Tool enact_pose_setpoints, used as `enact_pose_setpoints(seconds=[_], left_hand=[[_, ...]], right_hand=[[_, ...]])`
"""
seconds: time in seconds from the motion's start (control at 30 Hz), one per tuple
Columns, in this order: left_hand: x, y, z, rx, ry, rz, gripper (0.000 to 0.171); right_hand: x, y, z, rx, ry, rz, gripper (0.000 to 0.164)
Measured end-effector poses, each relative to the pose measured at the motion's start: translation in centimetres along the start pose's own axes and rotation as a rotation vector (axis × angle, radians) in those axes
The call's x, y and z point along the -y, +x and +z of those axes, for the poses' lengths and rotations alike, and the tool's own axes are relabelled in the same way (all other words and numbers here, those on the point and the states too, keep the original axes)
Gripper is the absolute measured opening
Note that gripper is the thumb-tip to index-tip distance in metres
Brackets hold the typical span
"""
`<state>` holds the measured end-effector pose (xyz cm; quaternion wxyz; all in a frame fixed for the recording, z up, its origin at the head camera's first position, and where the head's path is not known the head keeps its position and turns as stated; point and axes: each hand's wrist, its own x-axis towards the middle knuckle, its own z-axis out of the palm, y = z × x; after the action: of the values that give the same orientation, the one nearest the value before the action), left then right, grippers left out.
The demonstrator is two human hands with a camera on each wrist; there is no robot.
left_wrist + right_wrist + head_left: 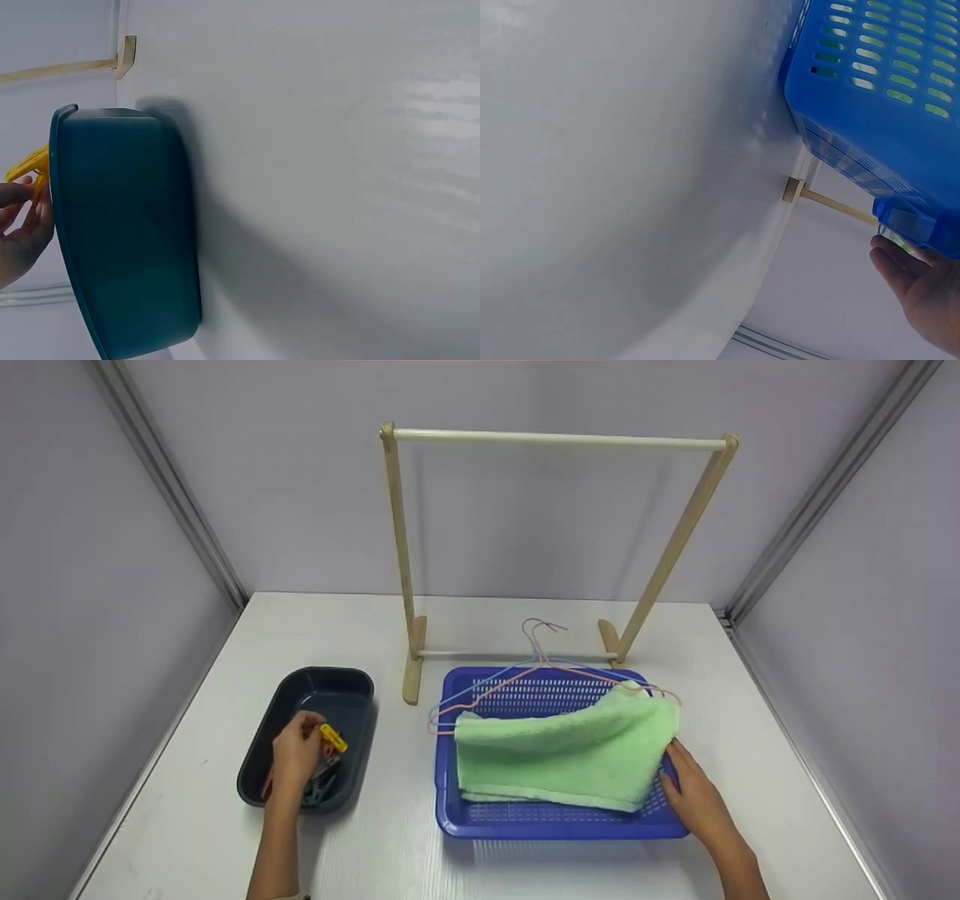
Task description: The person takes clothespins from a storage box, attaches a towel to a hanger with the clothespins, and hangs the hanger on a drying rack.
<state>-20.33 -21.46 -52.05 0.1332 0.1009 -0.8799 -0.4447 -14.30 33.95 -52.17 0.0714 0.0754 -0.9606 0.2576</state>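
Note:
My left hand point(296, 750) pinches a yellow clothespin point(334, 738) between thumb and fingers, above the dark teal basin point(253, 761). In the left wrist view the yellow clothespin point(30, 163) shows past the rim of the basin point(124, 232). Several loose clothespins point(321, 787) lie in the basin. My right hand point(697, 795) rests at the right side of the blue basket point(570, 830), fingers fairly straight beside a corner of the green towel point(562, 757). The towel lies folded over the basket, on the lower part of a pink hanger point(499, 688).
A blue hanger point(480, 682) lies with the pink one, their hooks point(544, 626) pointing to the back. Behind the basket stands a wooden rack with a white top bar point(555, 437). Grey-white walls enclose the white table point(382, 847) on three sides.

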Motion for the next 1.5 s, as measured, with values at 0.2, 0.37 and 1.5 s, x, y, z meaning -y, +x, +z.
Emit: enact_pose_setpoints(seconds=[0.2, 0.37, 1.5], left_hand=[[-0.1, -0.2, 0.1, -0.021, -0.011, -0.052, 0.02], [-0.2, -0.3, 0.0, 0.007, -0.056, -0.127, 0.031], [-1.5, -0.5, -0.5, -0.081, -0.21, -0.171, 0.042]], right_hand=[[-0.2, 0.0, 0.0, 0.023, 0.009, 0.016, 0.054], [-0.2, 0.0, 0.0, 0.018, 0.013, 0.012, 0.054], [-0.4, -0.1, -0.7, 0.023, 0.076, 0.032, 0.054]])
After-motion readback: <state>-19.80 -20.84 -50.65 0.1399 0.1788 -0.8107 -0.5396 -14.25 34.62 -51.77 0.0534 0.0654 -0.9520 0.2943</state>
